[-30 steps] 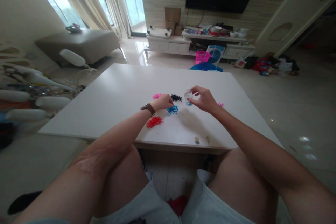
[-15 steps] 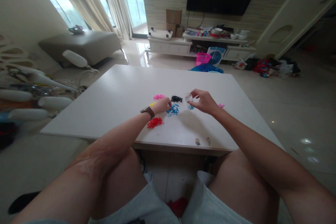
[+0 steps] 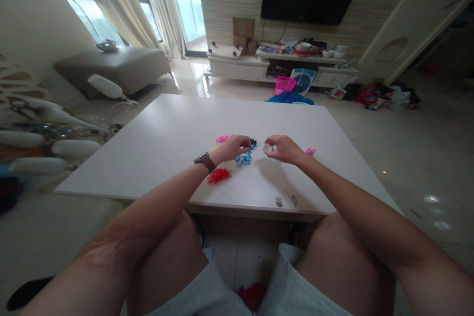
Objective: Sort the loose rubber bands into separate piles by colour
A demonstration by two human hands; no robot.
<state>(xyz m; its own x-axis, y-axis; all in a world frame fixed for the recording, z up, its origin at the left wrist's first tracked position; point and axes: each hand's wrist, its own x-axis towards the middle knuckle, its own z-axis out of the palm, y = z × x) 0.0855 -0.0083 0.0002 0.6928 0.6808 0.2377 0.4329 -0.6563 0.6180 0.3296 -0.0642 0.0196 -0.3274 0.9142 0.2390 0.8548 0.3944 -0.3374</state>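
Note:
My left hand (image 3: pixel 240 144), a watch on its wrist, is over the table with its fingertips pinched together. A bit of blue shows at the fingertips, above a pile of small blue bands (image 3: pixel 243 159). My right hand (image 3: pixel 280 148) grips a small clear plastic cup (image 3: pixel 267 148), tilted towards the left hand; its contents are hard to make out. Around them lie piles of similar small pieces: black (image 3: pixel 254 142), partly behind the left hand, pink (image 3: pixel 222 139), red (image 3: pixel 219 175) and a mostly covered yellow one (image 3: pixel 214 148).
On the white table (image 3: pixel 177 123), a pink bunch (image 3: pixel 310 151) lies right of my right hand. Two small flat items, one a cartoon figure (image 3: pixel 279 202), lie by the near edge. Beyond the table stand a pink basket (image 3: pixel 285 85) and a low TV cabinet (image 3: pixel 237 68).
My left hand has lifted off the blue pile and moved slightly right, towards the cup. My right hand has tipped the cup over towards the left hand.

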